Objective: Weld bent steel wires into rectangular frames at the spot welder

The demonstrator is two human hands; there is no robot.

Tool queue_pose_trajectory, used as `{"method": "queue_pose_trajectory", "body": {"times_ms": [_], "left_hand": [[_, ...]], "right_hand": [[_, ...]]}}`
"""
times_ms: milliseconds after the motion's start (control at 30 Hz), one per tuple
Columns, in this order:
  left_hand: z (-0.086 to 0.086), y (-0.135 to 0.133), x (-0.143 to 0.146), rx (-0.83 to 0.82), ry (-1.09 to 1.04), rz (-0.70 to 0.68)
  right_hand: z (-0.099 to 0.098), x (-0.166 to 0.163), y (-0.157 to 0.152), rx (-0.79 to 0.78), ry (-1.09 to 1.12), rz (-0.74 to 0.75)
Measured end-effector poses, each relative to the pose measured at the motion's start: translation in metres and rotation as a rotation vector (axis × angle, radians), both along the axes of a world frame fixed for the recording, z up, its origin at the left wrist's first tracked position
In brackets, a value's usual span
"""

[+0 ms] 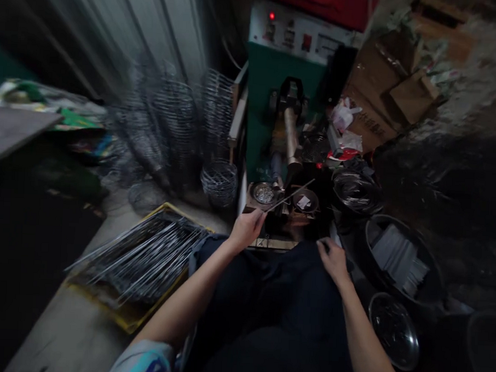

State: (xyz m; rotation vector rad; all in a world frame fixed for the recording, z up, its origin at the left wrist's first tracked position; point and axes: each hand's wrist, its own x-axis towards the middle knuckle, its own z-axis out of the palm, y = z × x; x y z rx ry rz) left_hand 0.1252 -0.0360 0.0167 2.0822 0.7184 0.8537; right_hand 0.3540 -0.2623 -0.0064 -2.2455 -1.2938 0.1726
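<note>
My left hand (246, 228) is closed on a thin metal rod (291, 195) that slants up and right toward the green machine (291, 83). The rod's tip reaches over two small bowls, one with small metal bits (264, 193) and one with a pale scrap (304, 200). My right hand (332, 257) rests by my knee at the front of the machine's low stand, fingers curled; what it holds, if anything, is hidden. My dark trousers fill the lower middle.
A yellow tray of long metal rods (138, 258) lies on the floor at left. Stacked wire frames (180, 123) stand behind it. At right are a dark tub of grey strips (398, 261), a glass bowl (393, 330) and cardboard boxes (396, 83).
</note>
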Motion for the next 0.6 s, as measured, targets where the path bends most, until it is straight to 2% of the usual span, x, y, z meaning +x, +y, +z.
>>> {"method": "queue_pose_trajectory", "body": {"times_ms": [133, 233, 333, 467, 600], "left_hand": [[-0.010, -0.013, -0.067, -0.068, 0.044, 0.139], [-0.013, -0.019, -0.135, -0.126, 0.007, 0.353], [-0.013, -0.016, -0.203, -0.179, -0.123, 0.622], [-0.027, 0.013, -0.269, -0.308, -0.427, 0.982], [-0.053, 0.048, -0.304, -0.511, -0.704, 1.190]], "right_hand": [[-0.013, 0.001, -0.005, -0.120, -0.216, -0.074], [-0.017, -0.001, 0.000, -0.243, -0.307, -0.100], [-0.014, -0.006, 0.004, -0.346, -0.318, -0.119], [-0.008, -0.013, 0.008, -0.438, -0.306, -0.128], [-0.008, -0.013, 0.010, -0.475, -0.295, -0.118]]}}
